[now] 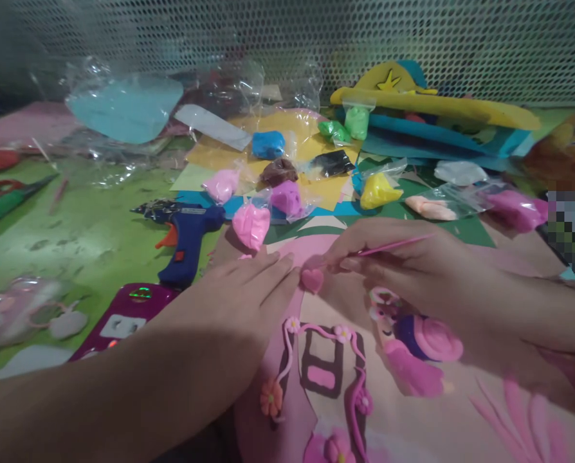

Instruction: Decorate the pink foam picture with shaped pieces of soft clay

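Note:
My left hand (253,296) lies flat with its fingers stretched out on the pink paper sheet (345,411). Its fingertips are close to a small pink clay heart (312,280). In my right hand (393,263) is a thin pink modelling tool (396,244), pinched between the fingers just right of the heart. The tool's working end is hidden by the fingers. Below the hands, a dark frame shape (322,360) is edged with wavy clay strands and clay flowers. A clay snail (427,341) with a purple and pink shell is on the sheet's right.
Beyond the hands lie bagged clay lumps, including yellow (380,190), blue (268,145) and brown (278,172). A blue glue gun (186,238) and a purple box with sockets (126,315) are to the left. A yellow hat-shaped craft (432,103) stands before the perforated panel (287,38).

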`<move>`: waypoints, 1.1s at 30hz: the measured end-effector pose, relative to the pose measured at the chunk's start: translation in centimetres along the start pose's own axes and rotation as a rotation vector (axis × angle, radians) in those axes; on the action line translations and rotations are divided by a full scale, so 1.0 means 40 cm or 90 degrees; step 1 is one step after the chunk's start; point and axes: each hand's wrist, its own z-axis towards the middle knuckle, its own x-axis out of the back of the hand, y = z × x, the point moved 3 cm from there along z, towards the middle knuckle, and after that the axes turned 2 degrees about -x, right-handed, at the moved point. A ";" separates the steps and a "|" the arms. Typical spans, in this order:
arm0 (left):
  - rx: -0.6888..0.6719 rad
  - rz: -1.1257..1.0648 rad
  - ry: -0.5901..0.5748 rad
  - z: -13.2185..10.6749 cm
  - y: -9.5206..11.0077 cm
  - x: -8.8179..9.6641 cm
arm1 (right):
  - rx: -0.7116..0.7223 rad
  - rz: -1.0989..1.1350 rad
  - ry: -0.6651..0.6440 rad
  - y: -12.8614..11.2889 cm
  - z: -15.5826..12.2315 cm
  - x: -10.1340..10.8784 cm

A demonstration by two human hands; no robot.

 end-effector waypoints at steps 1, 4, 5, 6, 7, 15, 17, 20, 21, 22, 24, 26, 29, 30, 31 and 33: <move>-0.001 0.001 -0.002 0.001 0.001 0.002 | 0.001 0.002 -0.006 0.000 0.001 -0.002; -0.010 0.001 0.008 0.004 0.003 0.006 | 0.015 -0.002 -0.009 0.002 0.005 -0.007; -0.014 0.002 0.017 0.004 0.004 0.007 | 0.015 -0.007 -0.006 0.004 0.005 -0.007; -0.018 0.003 0.023 0.004 0.004 0.006 | 0.017 -0.013 -0.004 0.005 0.006 -0.007; -0.020 0.006 0.025 0.003 0.004 0.005 | 0.022 -0.018 -0.004 0.006 0.007 -0.008; -0.010 0.005 0.015 0.000 0.000 -0.007 | 0.071 -0.037 -0.010 0.003 0.011 -0.009; -0.010 -0.001 0.010 0.002 0.001 -0.011 | 0.080 -0.045 -0.009 0.005 0.012 -0.010; -0.004 -0.010 0.001 0.004 0.001 -0.021 | 0.094 -0.053 -0.004 0.005 0.013 -0.011; -0.001 -0.012 0.003 0.003 0.000 -0.024 | 0.102 -0.055 -0.007 0.003 0.013 -0.011; 0.002 -0.014 0.006 0.003 0.000 -0.025 | 0.106 -0.057 -0.010 0.001 0.013 -0.012; 0.005 -0.017 0.019 0.001 -0.001 -0.025 | 0.107 -0.065 -0.020 -0.001 0.013 -0.012; 0.003 -0.022 0.013 0.000 -0.002 -0.023 | 0.103 -0.070 -0.024 -0.002 0.014 -0.014; 0.001 -0.036 -0.002 -0.002 -0.002 -0.022 | 0.116 -0.075 -0.016 -0.003 0.013 -0.016; 0.004 -0.038 0.001 -0.002 -0.003 -0.021 | 0.120 -0.080 -0.014 -0.004 0.012 -0.016; 0.006 -0.039 0.007 -0.003 -0.003 -0.021 | 0.126 -0.084 -0.013 -0.005 0.012 -0.017; 0.006 -0.038 0.009 -0.002 -0.003 -0.020 | 0.133 -0.090 -0.018 -0.008 0.009 -0.018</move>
